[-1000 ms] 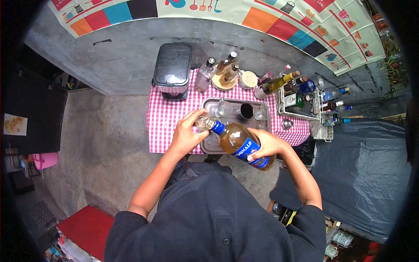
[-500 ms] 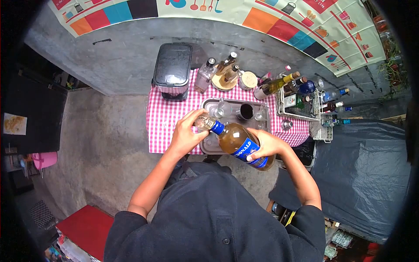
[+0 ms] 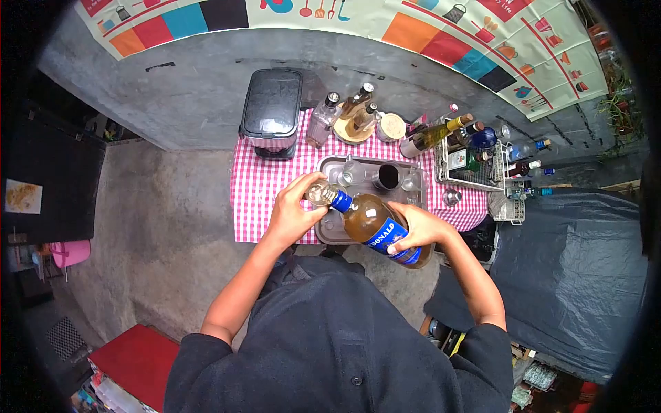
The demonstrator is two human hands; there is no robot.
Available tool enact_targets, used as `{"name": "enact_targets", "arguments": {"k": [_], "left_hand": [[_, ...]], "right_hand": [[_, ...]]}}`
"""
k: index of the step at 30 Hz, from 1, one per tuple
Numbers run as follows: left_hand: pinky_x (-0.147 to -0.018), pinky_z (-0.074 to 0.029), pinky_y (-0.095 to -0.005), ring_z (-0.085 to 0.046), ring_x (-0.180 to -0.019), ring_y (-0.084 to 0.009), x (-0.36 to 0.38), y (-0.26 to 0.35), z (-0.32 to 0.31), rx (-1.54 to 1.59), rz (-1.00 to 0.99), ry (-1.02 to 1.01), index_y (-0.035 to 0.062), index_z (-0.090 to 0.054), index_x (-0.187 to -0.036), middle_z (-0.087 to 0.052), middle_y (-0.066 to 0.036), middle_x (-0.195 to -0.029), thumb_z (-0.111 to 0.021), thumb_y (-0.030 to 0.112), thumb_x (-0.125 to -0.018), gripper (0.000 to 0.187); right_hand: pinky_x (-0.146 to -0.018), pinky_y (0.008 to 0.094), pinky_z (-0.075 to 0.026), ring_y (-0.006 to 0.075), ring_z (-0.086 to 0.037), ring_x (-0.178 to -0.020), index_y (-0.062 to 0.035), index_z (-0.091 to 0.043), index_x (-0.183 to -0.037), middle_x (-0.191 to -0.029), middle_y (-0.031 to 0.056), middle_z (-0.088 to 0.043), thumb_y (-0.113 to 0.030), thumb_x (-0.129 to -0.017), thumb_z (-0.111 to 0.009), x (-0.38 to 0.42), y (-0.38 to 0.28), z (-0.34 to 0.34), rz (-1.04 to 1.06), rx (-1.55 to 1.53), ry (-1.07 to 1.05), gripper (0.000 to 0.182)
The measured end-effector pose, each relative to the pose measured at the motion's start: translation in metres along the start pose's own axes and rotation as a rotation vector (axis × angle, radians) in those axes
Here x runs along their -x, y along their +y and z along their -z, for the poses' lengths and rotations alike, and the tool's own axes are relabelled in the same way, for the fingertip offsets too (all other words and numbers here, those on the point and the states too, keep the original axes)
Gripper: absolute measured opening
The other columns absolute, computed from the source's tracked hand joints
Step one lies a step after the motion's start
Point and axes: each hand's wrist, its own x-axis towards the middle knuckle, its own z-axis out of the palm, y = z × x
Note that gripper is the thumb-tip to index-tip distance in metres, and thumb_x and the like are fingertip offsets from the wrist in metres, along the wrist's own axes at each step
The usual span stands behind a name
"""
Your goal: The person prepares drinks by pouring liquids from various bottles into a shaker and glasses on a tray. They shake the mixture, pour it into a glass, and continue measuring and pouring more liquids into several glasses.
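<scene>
Left hand [image 3: 292, 213]: clamped a small clear glass [image 3: 317, 193] at the bottle's mouth.
Right hand [image 3: 420, 227]: gripped the tilted blue-labelled brown glass bottle [image 3: 367, 215].
Grey rectangular tray [image 3: 330, 234]: held a dark-filled glass [image 3: 387, 177].
Change: glass and bottle had edged slightly leftward.

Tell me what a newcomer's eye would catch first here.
Likely the large amber glass bottle with its blue label, tilted in the right hand, its neck at a small clear glass in the left hand. Next, the pink-and-white checked tablecloth under the grey tray, then the colourful banner on the grey wall.
</scene>
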Motion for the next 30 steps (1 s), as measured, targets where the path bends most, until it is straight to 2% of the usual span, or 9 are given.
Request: {"name": "enact_targets", "arguments": {"k": [3,9,12,16,19,21,24,27,30], "left_hand": [[-0.092,-0.052,-0.0328,-0.066,-0.103,-0.0197,-0.0001,0.0056,0.0019,-0.014,0.013,-0.01,0.0007,-0.063,-0.118,-0.067,-0.011,-0.111,-0.071,-0.004,-0.068,0.051],[-0.09,-0.053,-0.0343,-0.067,-0.1,-0.0245,0.0,0.0014,0.0012,-0.001,-0.011,0.0,-0.0015,-0.061,-0.12,-0.066,-0.014,-0.11,-0.073,-0.001,-0.066,0.056],[-0.092,-0.052,-0.0331,-0.066,-0.103,-0.0202,0.0003,0.0019,0.0007,0.035,0.022,0.006,0.0009,-0.062,-0.118,-0.067,-0.011,-0.111,-0.071,-0.004,-0.068,0.051],[-0.093,-0.052,-0.0334,-0.066,-0.103,-0.0205,-0.0004,0.005,0.0031,-0.001,-0.003,0.0,0.0005,-0.062,-0.118,-0.067,-0.012,-0.111,-0.072,-0.003,-0.068,0.052],[-0.094,-0.051,-0.0335,-0.066,-0.104,-0.0208,-0.0007,0.0051,0.0036,0.033,0.022,-0.012,0.0002,-0.062,-0.118,-0.067,-0.012,-0.111,-0.071,-0.003,-0.068,0.051],[-0.088,-0.054,-0.0337,-0.067,-0.098,-0.0239,-0.0006,0.0035,0.0033,0.012,-0.021,0.001,-0.0008,-0.061,-0.121,-0.066,-0.013,-0.109,-0.073,-0.002,-0.066,0.056],[-0.088,-0.054,-0.0334,-0.067,-0.098,-0.0236,-0.0009,0.0004,0.0033,0.003,-0.018,-0.006,-0.0006,-0.061,-0.121,-0.066,-0.013,-0.109,-0.073,-0.002,-0.065,0.057],[-0.088,-0.054,-0.033,-0.067,-0.098,-0.0231,-0.0017,0.0022,0.0051,-0.002,-0.018,-0.008,-0.0006,-0.061,-0.12,-0.066,-0.013,-0.109,-0.073,-0.002,-0.065,0.056],[-0.094,-0.051,-0.0327,-0.066,-0.105,-0.0205,-0.0027,0.0101,0.0081,0.042,0.01,-0.009,-0.0008,-0.062,-0.118,-0.067,-0.012,-0.112,-0.072,-0.002,-0.069,0.05]], "right_hand": [[-0.1,0.0382,-0.048,0.024,-0.063,-0.111,0.0029,-0.046,-0.136,-0.123,0.0168,-0.064,-0.033,-0.059,-0.09,-0.0018,0.0028,0.0022,-0.012,0.029,-0.023,0.096],[-0.099,0.0384,-0.048,0.024,-0.063,-0.111,0.0022,-0.047,-0.136,-0.122,0.0165,-0.064,-0.033,-0.058,-0.09,-0.0005,-0.0057,0.0042,-0.011,0.03,-0.019,0.095],[-0.095,0.0378,-0.05,0.0231,-0.066,-0.103,0.0044,-0.052,-0.128,-0.112,0.0171,-0.068,-0.037,-0.06,-0.089,-0.0004,-0.0033,0.0016,0.048,0.031,0.035,0.088],[-0.095,0.0379,-0.05,0.0233,-0.066,-0.104,0.0045,-0.052,-0.129,-0.112,0.0174,-0.068,-0.037,-0.06,-0.088,-0.0004,-0.0054,0.0014,0.033,0.027,0.029,0.088],[-0.099,0.0389,-0.049,0.0243,-0.063,-0.11,0.0021,-0.047,-0.136,-0.122,0.0166,-0.065,-0.035,-0.058,-0.09,-0.0017,-0.0048,0.0027,-0.013,0.032,-0.018,0.097],[-0.1,0.0389,-0.048,0.0243,-0.063,-0.111,0.0022,-0.046,-0.137,-0.123,0.0167,-0.064,-0.034,-0.058,-0.091,-0.0021,-0.0043,0.0025,-0.014,0.039,-0.026,0.097],[-0.101,0.0388,-0.047,0.0244,-0.062,-0.112,0.0026,-0.046,-0.137,-0.124,0.017,-0.064,-0.035,-0.058,-0.09,-0.0035,0.0013,0.0014,0.002,0.021,-0.014,0.098],[-0.096,0.0381,-0.049,0.0232,-0.065,-0.106,0.0037,-0.052,-0.129,-0.115,0.0173,-0.067,-0.038,-0.059,-0.089,-0.0032,-0.0001,-0.0009,0.068,0.03,0.04,0.09],[-0.096,0.0382,-0.049,0.0234,-0.065,-0.107,0.0034,-0.052,-0.129,-0.116,0.0175,-0.067,-0.039,-0.059,-0.089,-0.0021,-0.0044,-0.0018,0.063,0.057,0.059,0.09]]}}
